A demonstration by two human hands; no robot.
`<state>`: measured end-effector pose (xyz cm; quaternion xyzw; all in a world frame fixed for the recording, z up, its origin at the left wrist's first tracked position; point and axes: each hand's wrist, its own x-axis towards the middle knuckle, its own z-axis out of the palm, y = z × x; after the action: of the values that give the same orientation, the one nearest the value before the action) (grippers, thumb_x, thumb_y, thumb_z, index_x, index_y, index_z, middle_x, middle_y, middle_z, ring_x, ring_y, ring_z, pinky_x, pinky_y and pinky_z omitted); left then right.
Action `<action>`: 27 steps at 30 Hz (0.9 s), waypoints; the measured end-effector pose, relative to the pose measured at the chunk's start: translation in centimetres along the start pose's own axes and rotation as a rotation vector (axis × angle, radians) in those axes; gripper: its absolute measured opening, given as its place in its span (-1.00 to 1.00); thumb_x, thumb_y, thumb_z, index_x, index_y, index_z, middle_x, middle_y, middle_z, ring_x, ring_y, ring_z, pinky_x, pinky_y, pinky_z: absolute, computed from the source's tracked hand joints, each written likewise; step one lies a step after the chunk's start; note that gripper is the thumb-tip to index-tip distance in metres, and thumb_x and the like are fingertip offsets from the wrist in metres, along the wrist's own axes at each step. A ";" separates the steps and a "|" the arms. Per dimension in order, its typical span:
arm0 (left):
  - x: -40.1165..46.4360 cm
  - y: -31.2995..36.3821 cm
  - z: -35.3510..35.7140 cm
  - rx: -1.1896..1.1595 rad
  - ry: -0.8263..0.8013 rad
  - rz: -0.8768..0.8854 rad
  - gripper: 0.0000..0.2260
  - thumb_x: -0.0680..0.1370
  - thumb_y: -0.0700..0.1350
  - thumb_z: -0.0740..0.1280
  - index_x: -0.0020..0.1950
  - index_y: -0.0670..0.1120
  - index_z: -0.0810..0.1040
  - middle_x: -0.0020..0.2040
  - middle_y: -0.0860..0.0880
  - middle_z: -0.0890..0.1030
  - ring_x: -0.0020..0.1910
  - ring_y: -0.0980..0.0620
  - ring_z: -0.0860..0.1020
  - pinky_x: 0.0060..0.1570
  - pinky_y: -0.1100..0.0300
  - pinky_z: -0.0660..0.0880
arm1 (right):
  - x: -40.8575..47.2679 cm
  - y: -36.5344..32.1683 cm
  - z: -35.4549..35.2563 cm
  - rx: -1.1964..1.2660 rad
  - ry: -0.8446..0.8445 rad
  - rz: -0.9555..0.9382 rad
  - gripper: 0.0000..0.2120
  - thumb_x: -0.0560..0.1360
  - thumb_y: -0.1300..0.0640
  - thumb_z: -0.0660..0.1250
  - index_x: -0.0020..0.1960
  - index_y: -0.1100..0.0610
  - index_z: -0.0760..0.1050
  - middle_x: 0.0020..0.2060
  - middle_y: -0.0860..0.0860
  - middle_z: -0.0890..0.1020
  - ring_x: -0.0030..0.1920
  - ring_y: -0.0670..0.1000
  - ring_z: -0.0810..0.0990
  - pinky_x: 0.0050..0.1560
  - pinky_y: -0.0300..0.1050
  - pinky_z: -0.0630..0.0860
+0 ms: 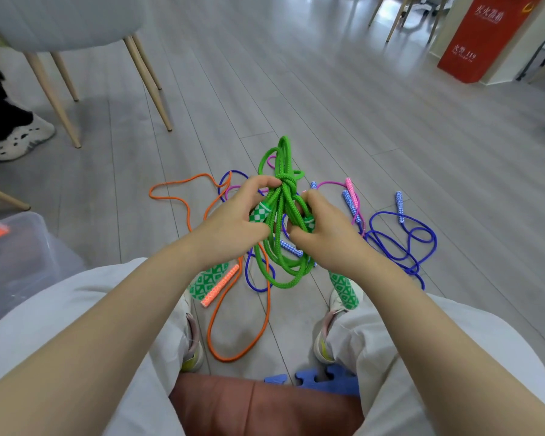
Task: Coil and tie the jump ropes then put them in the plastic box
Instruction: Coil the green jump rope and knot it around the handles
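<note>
Green jump rope (282,196) hangs knotted at the frame's centre; your left hand (233,215) pinches its knot, your right hand (324,228) grips its strands, plastic box (29,243) at left.

Bright green rope (282,196), green-and-white checked handles (260,212); orange rope (233,325) at seven o'clock, blue rope (403,243) at three, red box (485,36) at one.

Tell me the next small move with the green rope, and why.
Probably pull the knot snug. The left hand pinches the green rope beside the knot, the right hand grips the strands below, and the wrap looks loose with loops hanging. Tightening should come before it goes to the plastic box.
</note>
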<state>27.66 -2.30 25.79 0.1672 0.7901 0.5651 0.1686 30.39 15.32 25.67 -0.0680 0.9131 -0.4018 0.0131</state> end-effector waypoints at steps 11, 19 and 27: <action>0.7 -0.5 0.9 -0.324 0.144 -0.242 -0.69 0.47 -0.08 0.42 0.15 -0.13 0.49 -0.12 -0.06 0.71 -0.09 -0.05 0.66 0.14 -0.19 0.54 | -0.3 0.5 0.3 0.013 -0.016 -0.127 -0.83 0.47 0.23 0.31 0.04 0.12 0.40 -0.16 0.00 0.58 -0.14 0.05 0.53 -0.08 0.07 0.50; -0.1 0.9 -0.3 -0.456 -0.082 -0.175 -0.86 0.63 -0.23 0.18 -0.04 -0.16 0.52 -0.31 -0.02 0.52 -0.15 -0.01 0.56 0.03 0.11 0.53 | 0.2 1.2 -1.0 0.108 -0.081 -0.161 -0.78 0.48 0.28 0.26 0.09 0.06 0.42 -0.12 -0.12 0.61 -0.12 -0.14 0.54 -0.10 -0.18 0.48; 0.7 0.0 1.0 -0.475 0.128 -0.166 -0.84 0.61 -0.06 0.28 -0.03 -0.15 0.46 -0.48 0.10 0.25 -0.50 0.10 0.32 -0.03 0.01 0.47 | 0.2 1.4 -0.6 -0.046 -0.076 -0.196 -0.78 0.51 0.20 0.30 0.14 0.06 0.40 -0.08 -0.07 0.63 -0.11 -0.03 0.57 -0.10 -0.03 0.52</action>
<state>27.51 -1.12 25.46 0.0213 0.6554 0.7284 0.1986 29.98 16.68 25.00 -0.1725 0.9098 -0.3774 0.0067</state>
